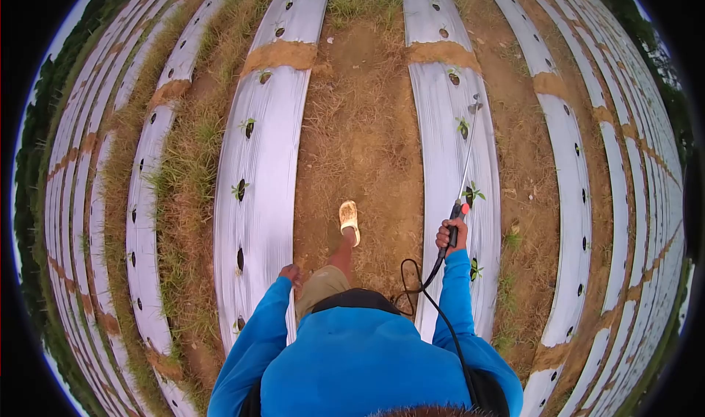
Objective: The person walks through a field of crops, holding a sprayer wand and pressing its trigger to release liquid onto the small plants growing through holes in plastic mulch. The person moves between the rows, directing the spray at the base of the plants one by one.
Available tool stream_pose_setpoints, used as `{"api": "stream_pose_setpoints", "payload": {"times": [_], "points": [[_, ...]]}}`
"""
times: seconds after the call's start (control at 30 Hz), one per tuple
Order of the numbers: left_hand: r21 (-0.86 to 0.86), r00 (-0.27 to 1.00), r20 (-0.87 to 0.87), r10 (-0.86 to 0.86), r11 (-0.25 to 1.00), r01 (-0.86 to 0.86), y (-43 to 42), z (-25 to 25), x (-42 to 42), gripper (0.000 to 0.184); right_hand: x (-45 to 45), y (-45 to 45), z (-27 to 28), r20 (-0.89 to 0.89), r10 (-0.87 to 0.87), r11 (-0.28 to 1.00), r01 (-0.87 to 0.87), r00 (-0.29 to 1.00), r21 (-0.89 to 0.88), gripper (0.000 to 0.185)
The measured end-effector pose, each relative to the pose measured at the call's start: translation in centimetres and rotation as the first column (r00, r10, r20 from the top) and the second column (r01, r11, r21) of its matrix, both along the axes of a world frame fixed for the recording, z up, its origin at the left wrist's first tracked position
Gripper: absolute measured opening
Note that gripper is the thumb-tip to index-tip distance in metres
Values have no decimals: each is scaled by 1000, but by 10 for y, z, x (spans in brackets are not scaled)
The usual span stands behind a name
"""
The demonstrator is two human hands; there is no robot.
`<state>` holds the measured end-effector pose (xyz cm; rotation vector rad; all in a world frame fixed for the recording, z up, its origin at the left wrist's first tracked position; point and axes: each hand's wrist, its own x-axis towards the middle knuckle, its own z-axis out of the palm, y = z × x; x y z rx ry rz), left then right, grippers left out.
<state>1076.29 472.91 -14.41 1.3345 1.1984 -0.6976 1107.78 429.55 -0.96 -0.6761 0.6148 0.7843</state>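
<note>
My right hand is wrapped round the black handle of a spray wand, over the plastic-covered bed on the right. The wand's thin metal tube points forward, its nozzle near a small seedling in a planting hole. A red part shows at the top of the handle, and a black hose runs from it back past my right arm. Beside my left thigh hangs my left hand, its fingers curled; whether it holds anything is too small to tell.
Silvery plastic-covered bed with seedlings in holes lies to the left. Between the two nearest beds runs a brown dirt path, where my foot in a light clog shows. Grass grows between beds further left; more covered rows stretch both ways.
</note>
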Motion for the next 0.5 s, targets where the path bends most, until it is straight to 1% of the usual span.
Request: {"api": "stream_pose_setpoints", "payload": {"times": [0.03,0.07,0.1,0.17,0.2,0.23,0.27,0.3,0.33,0.37,0.43,0.47,0.5], "points": [[9,998,-61,-14,1000,14,7,-11,22,24,22,8,0,11,-7,1000,7,1000,-16,16],[-3,986,-168,15,1000,-16,15,-35,47,20,50,18,0,11,-18,1000,18,1000,-22,16],[-17,987,-161,5,1000,-8,24,-60,60,20,70,27,0,0,-31,999,31,1000,-26,16],[-48,995,-25,98,994,-100,47,-110,102,27,116,43,-3,-1,-33,999,33,999,-30,17],[-57,996,-34,88,994,-90,64,-128,107,27,123,51,0,-46,-57,998,56,997,-29,16],[290,901,183,-393,898,332,80,-151,139,22,152,59,8,-58,-68,997,66,996,-25,16],[660,571,185,-800,531,531,92,-161,179,19,179,66,12,-56,-45,999,45,997,-6,17],[408,762,240,-601,775,483,100,-129,221,19,197,72,12,-75,-30,999,31,997,13,17],[143,937,198,-289,954,264,107,-97,265,20,217,79,17,-97,-36,999,38,995,21,17],[-7,998,57,9,1000,-8,110,-36,318,20,236,87,25,-108,-36,999,38,993,18,17],[-66,976,144,164,985,-156,140,-19,392,27,288,110,32,-116,-63,992,76,991,105,17],[-59,976,143,164,986,-157,154,-9,427,27,315,122,35,-129,-71,990,85,989,108,17],[-30,967,208,144,990,-141,167,3,459,25,341,133,34,-133,-71,990,86,989,115,17]]}}
